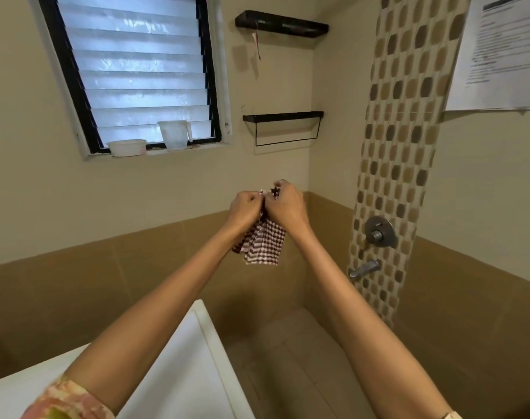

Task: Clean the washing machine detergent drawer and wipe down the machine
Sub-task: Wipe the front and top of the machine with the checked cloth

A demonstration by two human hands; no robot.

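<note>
A brown-and-white checked cloth [265,244] hangs in the air in front of the corner wall. My left hand [246,209] and my right hand [285,205] both pinch its top edge, knuckles close together, arms stretched forward. The cloth hangs down in folds below my fists. The white top of the washing machine [179,373] lies at the lower left, under my left forearm. The detergent drawer is not in view.
A louvred window [136,68] has a white tub [127,147] and a plastic cup [173,134] on its sill. Two black wall shelves [283,116] hang on the back wall. A mixer knob [378,231] and spout [365,268] sit on the mosaic strip at right. Tiled floor lies below.
</note>
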